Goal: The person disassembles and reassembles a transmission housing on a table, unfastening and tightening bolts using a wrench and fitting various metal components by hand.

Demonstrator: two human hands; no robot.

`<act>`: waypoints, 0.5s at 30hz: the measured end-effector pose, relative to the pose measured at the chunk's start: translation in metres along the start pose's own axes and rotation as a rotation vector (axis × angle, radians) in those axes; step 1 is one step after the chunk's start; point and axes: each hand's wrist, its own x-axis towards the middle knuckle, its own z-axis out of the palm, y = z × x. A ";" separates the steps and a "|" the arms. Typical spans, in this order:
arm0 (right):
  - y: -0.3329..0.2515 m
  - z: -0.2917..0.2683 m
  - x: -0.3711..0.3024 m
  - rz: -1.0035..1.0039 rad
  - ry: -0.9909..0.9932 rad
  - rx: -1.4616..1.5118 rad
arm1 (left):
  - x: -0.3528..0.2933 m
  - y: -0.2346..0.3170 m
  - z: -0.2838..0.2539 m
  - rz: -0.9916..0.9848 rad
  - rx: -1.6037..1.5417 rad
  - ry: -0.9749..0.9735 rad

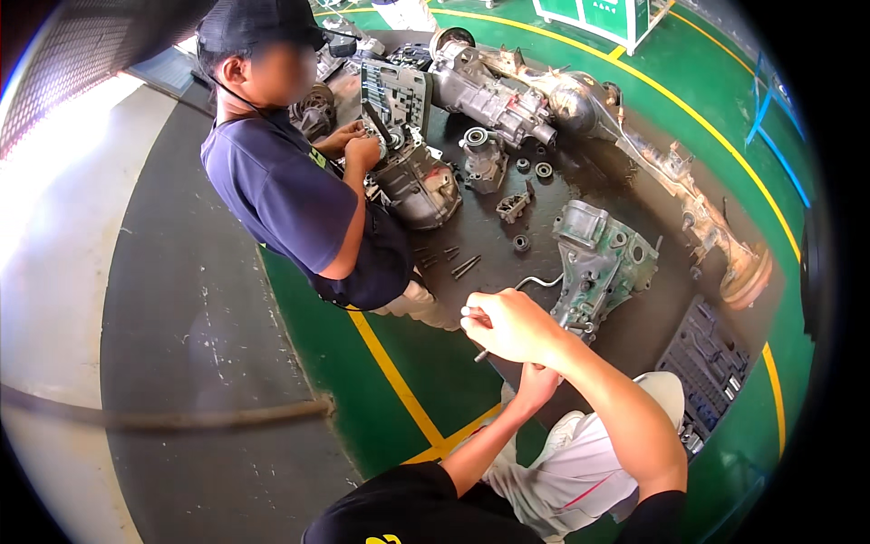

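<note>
My right hand [512, 325] is closed in front of me, its fingers curled around a cranked metal rod [541, 282] that looks like a speed wrench. A bent stretch of the rod shows past the knuckles, and a straight end pokes out below the fingers. Below the right wrist lies my left hand [540, 377], mostly covered, so its fingers cannot be made out. Just beyond both hands, a grey-green metal gear housing [598, 263] rests on the dark worktable [625, 195].
At left a person [299, 181] handles parts by an opened tool case [396, 95]. Several bolts [466, 267], bearings [544, 170] and a gearbox [489, 95] lie on the table. A long rusty axle [671, 172] runs along the far side. Another tool case [707, 358] sits at right.
</note>
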 end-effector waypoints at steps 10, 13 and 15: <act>0.038 0.014 -0.008 0.263 -0.230 0.040 | -0.028 0.005 0.022 -0.235 -0.027 0.026; 0.048 0.022 -0.026 0.270 -0.331 -0.041 | -0.033 -0.027 0.023 -0.250 0.108 -0.093; 0.053 0.025 -0.032 0.208 -0.430 -0.170 | -0.029 -0.047 0.018 -0.147 0.248 -0.173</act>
